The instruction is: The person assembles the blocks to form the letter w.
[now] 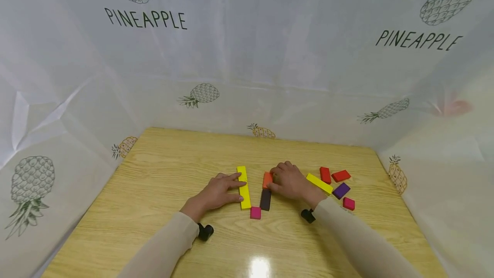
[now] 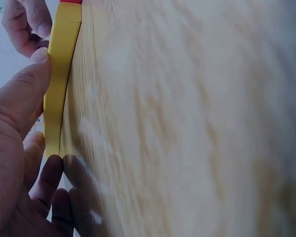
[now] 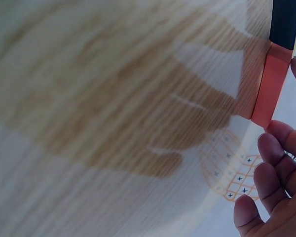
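Observation:
Two yellow blocks lie end to end in a column on the wooden table. My left hand rests its spread fingers and thumb along them, and the left wrist view shows the thumb against the yellow side. My right hand pinches an orange block between thumb and fingertips. That block stands end to end with a black block, forming a second column. A magenta block sits at the near end, between the two columns. Part of the orange block is hidden by the right hand.
Right of the right hand lie a long yellow block, two red blocks, a purple block and a small magenta block. A white pineapple-print sheet surrounds the table's back and sides.

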The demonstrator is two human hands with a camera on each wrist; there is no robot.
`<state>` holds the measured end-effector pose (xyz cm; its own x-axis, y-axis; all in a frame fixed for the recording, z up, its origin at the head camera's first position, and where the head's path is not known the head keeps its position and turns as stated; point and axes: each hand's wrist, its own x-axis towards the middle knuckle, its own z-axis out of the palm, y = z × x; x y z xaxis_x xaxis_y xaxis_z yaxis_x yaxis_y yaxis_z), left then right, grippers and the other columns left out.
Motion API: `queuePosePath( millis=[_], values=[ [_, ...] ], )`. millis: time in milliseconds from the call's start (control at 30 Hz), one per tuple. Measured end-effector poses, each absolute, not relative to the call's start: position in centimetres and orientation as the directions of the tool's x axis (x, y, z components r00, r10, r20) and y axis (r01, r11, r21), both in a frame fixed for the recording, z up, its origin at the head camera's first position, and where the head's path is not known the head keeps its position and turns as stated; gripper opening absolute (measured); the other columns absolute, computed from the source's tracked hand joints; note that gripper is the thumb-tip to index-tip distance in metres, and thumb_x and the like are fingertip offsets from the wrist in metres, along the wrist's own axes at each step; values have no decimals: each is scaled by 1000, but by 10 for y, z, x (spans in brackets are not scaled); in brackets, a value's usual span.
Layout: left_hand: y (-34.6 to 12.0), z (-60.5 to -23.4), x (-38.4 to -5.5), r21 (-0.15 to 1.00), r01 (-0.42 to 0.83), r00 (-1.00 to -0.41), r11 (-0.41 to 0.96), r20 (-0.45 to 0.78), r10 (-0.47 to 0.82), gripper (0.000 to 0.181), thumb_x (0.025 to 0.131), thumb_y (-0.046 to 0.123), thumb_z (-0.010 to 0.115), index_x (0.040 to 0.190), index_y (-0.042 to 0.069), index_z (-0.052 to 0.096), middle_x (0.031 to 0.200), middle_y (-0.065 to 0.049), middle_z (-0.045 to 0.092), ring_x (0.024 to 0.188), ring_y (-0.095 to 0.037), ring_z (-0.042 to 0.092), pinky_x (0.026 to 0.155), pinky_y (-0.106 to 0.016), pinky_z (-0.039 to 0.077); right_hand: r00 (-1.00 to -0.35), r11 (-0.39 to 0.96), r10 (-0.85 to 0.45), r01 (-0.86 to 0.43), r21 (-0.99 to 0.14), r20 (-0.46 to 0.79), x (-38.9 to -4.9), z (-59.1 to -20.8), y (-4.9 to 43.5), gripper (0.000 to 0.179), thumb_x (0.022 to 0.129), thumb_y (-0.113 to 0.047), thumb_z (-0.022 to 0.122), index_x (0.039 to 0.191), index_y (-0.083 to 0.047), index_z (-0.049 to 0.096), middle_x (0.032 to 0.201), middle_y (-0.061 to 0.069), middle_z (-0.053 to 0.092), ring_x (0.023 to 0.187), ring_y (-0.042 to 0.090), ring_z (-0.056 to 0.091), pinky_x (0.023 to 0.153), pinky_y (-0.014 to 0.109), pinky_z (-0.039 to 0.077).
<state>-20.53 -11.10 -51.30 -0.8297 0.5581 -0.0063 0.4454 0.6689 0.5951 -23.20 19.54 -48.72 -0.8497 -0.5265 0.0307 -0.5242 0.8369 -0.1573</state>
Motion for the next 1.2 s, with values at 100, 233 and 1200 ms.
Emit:
queuePosePath(
  millis=[100, 233, 1200],
  values=[
    [-110, -512, -206, 598, 441, -832, 670, -8, 555, 53, 99, 46, 73, 147, 26, 66, 168, -1, 41, 145, -31, 43, 116, -60, 33, -851, 838, -524, -522, -158, 34, -231, -487, 196, 52, 100, -46, 69, 134, -6, 68, 129, 12, 66, 118, 32, 55, 105, 55, 48],
    [-110, -512, -206, 599, 436, -834, 671, -11, 552, 52, 98, 46, 73, 146, 26, 66, 168, -1, 42, 144, -31, 43, 116, -60, 33, -845, 832, -533, -533, -155, 42, -230, -487, 196, 49, 100, -45, 70, 131, -7, 69, 128, 11, 66, 115, 31, 55, 104, 54, 48],
    [-110, -510, -205, 615, 433, -832, 659, -7, 554, 51, 99, 42, 74, 146, 25, 66, 168, -3, 41, 145, -32, 43, 117, -62, 32, -832, 813, -550, -552, -183, 70, -230, -492, 198, 47, 99, -44, 71, 129, -8, 69, 124, 10, 67, 110, 28, 54, 102, 51, 49]
  ],
)
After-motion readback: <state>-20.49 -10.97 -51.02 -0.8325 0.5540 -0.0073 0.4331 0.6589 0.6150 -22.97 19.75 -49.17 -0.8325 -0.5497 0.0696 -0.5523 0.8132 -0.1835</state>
